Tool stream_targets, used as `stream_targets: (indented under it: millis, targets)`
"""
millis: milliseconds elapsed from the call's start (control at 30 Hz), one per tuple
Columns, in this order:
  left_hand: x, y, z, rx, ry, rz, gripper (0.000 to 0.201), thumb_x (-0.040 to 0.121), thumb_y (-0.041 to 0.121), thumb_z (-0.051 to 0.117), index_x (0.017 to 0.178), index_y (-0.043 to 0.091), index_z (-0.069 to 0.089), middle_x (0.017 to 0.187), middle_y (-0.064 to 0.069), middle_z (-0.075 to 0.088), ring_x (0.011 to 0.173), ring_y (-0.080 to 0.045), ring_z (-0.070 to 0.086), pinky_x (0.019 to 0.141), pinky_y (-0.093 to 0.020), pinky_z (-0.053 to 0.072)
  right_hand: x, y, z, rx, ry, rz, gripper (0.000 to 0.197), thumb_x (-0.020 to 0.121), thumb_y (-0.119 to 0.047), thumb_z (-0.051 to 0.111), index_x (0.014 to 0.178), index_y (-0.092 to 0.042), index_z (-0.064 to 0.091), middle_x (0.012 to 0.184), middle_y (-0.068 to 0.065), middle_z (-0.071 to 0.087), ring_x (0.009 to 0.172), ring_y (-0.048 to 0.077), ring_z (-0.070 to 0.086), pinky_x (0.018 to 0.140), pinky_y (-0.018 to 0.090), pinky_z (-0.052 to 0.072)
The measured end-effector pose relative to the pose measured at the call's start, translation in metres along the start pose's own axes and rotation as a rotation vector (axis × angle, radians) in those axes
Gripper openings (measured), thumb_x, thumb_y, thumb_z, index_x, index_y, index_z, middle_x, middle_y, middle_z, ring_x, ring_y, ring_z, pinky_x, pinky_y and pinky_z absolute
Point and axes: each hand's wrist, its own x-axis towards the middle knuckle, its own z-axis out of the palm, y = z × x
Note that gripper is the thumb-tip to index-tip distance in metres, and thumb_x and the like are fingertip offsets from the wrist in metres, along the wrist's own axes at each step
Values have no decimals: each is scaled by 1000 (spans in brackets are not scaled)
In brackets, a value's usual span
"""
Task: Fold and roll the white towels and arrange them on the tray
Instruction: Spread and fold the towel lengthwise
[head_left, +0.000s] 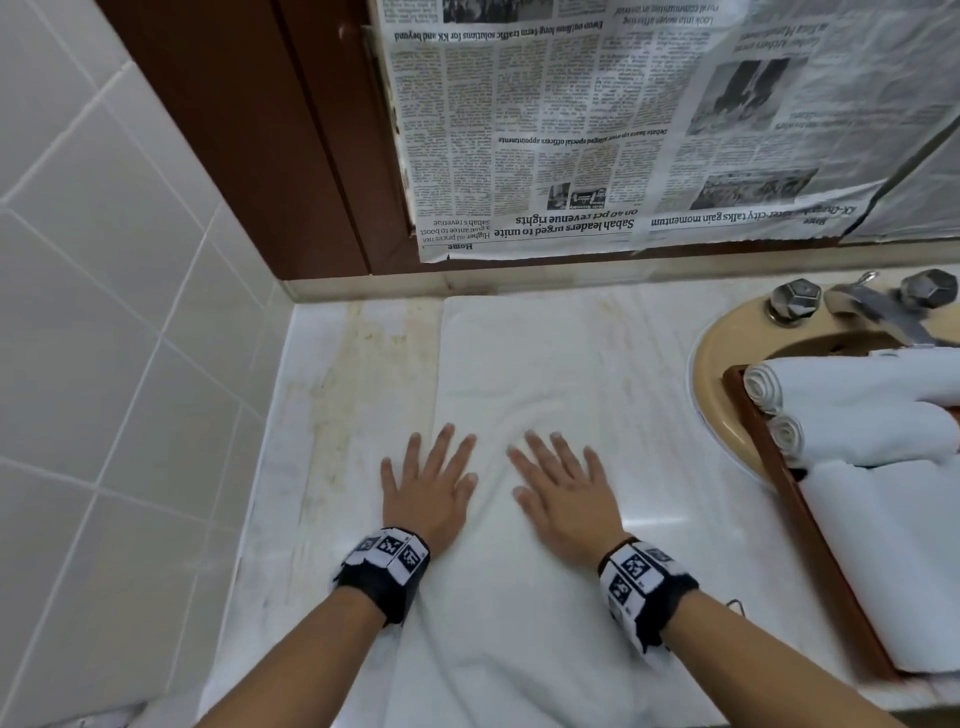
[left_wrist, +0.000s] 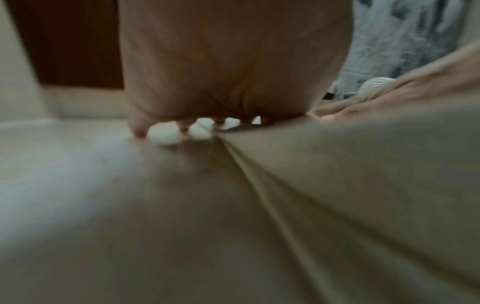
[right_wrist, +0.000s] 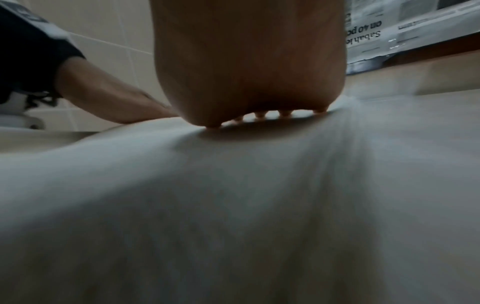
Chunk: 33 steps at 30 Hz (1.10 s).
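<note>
A white towel (head_left: 540, 364) lies spread flat on the marble counter, running from the back wall to the front edge. My left hand (head_left: 428, 480) presses flat on its left side, fingers straight and spread. My right hand (head_left: 563, 486) lies flat beside it, palm down on the towel (right_wrist: 233, 205). Soft creases fan out from the fingertips. At the right, a brown wooden tray (head_left: 810, 525) holds two rolled white towels (head_left: 852, 415) and a folded white one (head_left: 904, 561). In the left wrist view my left hand (left_wrist: 228, 82) rests on the towel (left_wrist: 337, 205) at its edge.
The tray rests over a beige sink (head_left: 722, 374) with a metal tap (head_left: 878, 306) at the back right. Newspaper (head_left: 623, 130) covers the wall behind. White tiles (head_left: 104, 312) close the left side. Stained bare marble (head_left: 332, 395) lies left of the towel.
</note>
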Motion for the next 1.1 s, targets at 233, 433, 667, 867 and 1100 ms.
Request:
stream_targets:
  millis: [233,433,667,867,1100]
  targets:
    - [-16,-5,10,-113,28,-64,53,102,56,12,152,54,-6,162,22,-19,151,-24,-17,118,-60,-7,-2,13,-13,27,2,175,66,99,-58,7,158,-31,-4,165,-9,-14,153,20,-11,121,51,-3]
    - [-41,2,27,-35,22,22,51,103,53,7,151,54,-11,158,26,-25,151,-20,-19,120,-57,-6,-31,-30,20,-11,-54,-17,68,93,-64,-5,156,-38,-10,159,-18,-22,152,16,-16,122,51,-4]
    - [-51,-4,22,-78,15,-60,53,104,51,12,153,51,-8,161,22,-22,150,-27,-21,116,-62,-13,-58,-15,18,51,18,159,67,96,-57,3,158,-33,-5,164,-13,-14,153,18,-12,121,48,-3]
    - [-73,1,36,-29,3,48,52,102,57,11,150,56,-10,159,26,-21,151,-22,-21,116,-63,-10,-70,-41,37,-24,-17,12,59,103,-57,9,156,-40,-8,161,-17,-19,152,19,-15,122,51,-2]
    - [-107,-28,34,-87,-20,-46,63,99,62,25,154,50,-3,165,16,-12,152,-26,-17,118,-61,-8,-112,-10,32,2,-35,111,70,94,-56,-4,159,-30,-5,163,-13,-17,152,15,-12,121,42,-4]
